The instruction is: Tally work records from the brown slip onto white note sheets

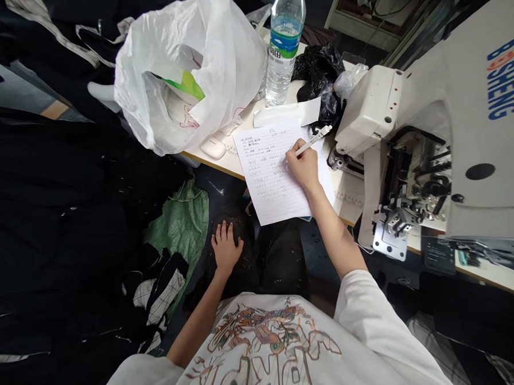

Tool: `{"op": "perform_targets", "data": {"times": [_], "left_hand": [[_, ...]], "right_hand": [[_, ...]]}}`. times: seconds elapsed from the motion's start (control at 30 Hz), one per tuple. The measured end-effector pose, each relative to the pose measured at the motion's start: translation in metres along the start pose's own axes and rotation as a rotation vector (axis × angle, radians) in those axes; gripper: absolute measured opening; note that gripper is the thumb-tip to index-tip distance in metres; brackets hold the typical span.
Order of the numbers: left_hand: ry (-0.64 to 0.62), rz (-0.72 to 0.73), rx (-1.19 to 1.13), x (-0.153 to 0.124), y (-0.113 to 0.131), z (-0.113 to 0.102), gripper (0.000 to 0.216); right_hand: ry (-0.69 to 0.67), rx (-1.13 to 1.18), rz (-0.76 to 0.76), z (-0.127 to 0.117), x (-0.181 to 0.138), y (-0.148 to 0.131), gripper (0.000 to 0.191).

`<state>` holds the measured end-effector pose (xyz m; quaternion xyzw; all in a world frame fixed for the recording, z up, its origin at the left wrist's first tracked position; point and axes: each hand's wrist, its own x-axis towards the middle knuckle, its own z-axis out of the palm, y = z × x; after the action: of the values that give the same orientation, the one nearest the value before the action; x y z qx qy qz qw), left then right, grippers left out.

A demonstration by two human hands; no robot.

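Observation:
My right hand (pixel 304 164) is closed around a white pen (pixel 315 139), its tip hidden by the fingers, and rests on a lined sheet of paper (pixel 266 187). Rows of handwriting cover much of the sheet, whose lower end hangs past the table's front edge. My left hand (pixel 227 248) lies with fingers spread on my left thigh, holding nothing. Just behind the sheet lies a folded white paper (pixel 287 113).
Left on the table (pixel 236 167) stand a white plastic bag (pixel 155 66) and a water bottle (pixel 282 56); a black plastic bag (pixel 321 75) lies behind. A sewing machine (pixel 415 137) rises at right. Dark cloth (pixel 57 216) and a green sack (pixel 180 223) fill the left side.

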<state>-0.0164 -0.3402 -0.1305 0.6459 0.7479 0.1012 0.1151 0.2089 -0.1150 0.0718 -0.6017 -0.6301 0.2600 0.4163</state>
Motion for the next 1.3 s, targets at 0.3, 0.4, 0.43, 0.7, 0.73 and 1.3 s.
{"op": "perform_targets", "data": {"times": [0.3,0.4,0.43,0.7,0.73,1.3], "left_hand": [[-0.002,-0.003,0.003,0.002,0.000,-0.002,0.059],[0.003,-0.005,0.005,0.002,-0.001,-0.001,0.059],[0.004,-0.006,0.005,0.002,-0.001,-0.001,0.059],[0.001,-0.006,0.004,0.001,-0.001,-0.002,0.059],[0.002,-0.007,0.004,0.001,-0.001,-0.002,0.059],[0.001,-0.010,-0.008,0.001,-0.004,0.000,0.059]], "right_hand": [[0.013,-0.069,0.048,0.001,-0.001,-0.001,0.028],[0.123,-0.068,0.075,-0.002,0.000,0.002,0.026],[0.153,-0.076,0.088,-0.003,0.000,0.002,0.025],[0.165,-0.125,0.100,-0.006,-0.002,0.003,0.022],[0.176,-0.130,0.096,-0.006,-0.002,0.003,0.021],[0.232,-0.037,0.113,-0.007,0.002,0.010,0.028]]}}
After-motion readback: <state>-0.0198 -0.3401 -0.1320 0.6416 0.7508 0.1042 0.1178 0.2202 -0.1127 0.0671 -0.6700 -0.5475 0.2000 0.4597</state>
